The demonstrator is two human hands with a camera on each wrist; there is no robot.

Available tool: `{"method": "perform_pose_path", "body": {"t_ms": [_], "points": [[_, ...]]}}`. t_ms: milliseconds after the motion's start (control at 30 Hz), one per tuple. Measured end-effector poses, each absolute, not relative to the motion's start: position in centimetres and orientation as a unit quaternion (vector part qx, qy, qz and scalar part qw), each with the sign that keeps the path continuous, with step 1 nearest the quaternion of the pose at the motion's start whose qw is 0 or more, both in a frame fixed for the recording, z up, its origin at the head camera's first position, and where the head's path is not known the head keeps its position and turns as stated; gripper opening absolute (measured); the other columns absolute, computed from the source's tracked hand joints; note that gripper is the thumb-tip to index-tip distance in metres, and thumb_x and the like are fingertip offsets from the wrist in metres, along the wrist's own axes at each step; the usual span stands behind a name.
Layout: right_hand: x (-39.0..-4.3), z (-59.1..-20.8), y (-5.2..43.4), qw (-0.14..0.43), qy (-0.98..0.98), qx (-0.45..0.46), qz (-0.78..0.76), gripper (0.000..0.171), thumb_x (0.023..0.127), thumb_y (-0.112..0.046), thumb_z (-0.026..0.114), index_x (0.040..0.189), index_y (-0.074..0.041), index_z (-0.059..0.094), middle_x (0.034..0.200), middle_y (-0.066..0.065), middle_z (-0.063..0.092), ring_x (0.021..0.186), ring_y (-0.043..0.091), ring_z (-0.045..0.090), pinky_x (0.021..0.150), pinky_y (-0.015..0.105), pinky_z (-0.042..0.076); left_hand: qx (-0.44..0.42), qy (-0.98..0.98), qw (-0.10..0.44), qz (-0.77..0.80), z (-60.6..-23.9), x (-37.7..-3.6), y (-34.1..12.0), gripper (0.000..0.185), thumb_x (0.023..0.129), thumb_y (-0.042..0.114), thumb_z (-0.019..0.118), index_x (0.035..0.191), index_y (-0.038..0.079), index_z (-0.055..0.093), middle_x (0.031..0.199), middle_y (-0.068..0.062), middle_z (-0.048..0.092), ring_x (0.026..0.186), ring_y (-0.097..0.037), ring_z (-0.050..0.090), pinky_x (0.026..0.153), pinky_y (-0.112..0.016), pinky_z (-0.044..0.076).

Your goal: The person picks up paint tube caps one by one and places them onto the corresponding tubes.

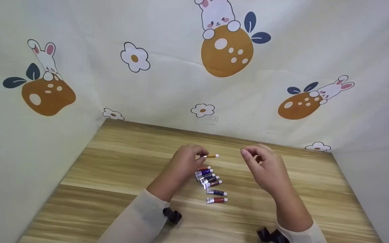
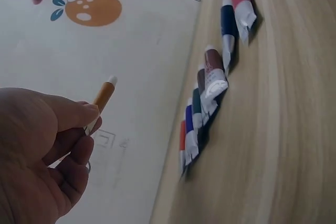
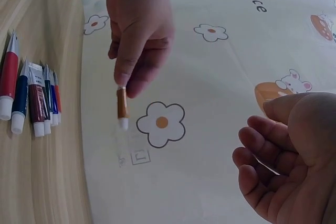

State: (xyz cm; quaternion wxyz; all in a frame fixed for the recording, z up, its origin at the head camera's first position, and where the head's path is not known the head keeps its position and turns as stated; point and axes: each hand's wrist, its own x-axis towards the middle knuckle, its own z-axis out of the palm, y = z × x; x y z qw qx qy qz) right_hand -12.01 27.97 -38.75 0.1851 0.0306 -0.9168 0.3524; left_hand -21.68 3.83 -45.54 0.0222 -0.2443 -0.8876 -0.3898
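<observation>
My left hand pinches a small ochre paint tube by its silver tail, between thumb and fingers. Its white cap points right in the head view and away from the hand in the left wrist view. Held above the wooden table, my right hand has loosely curled fingers and nothing in them. Between the forearms lies a column of small paint tubes: a red one nearest me, then a dark blue one and a brown one. Farther up, a violet-blue tube and others overlap, partly behind the left hand.
Wood-grain table runs under both arms. Pale cloth walls printed with rabbits, oranges and flowers enclose it at the back and sides. A black wrist device sits at the left cuff, and another at the right.
</observation>
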Motion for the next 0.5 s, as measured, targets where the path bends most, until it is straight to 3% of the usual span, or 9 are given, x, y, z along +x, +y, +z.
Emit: {"method": "perform_pose_path", "body": {"t_ms": [500], "points": [[-12.5, -39.1, 28.1, 0.176, -0.918, 0.034, 0.353, 0.015, 0.106, -0.027, 0.070, 0.109, -0.018, 0.081, 0.097, -0.004, 0.073, 0.088, 0.012, 0.063, 0.079, 0.023, 0.054, -0.220, -0.909, -0.038, -0.351, -48.6, -23.2, 3.4, 0.014, 0.096, 0.010, 0.077, 0.108, 0.010, 0.083, 0.115, -0.008, 0.081, 0.114, -0.029, 0.074, 0.105, -0.047, 0.058]]}}
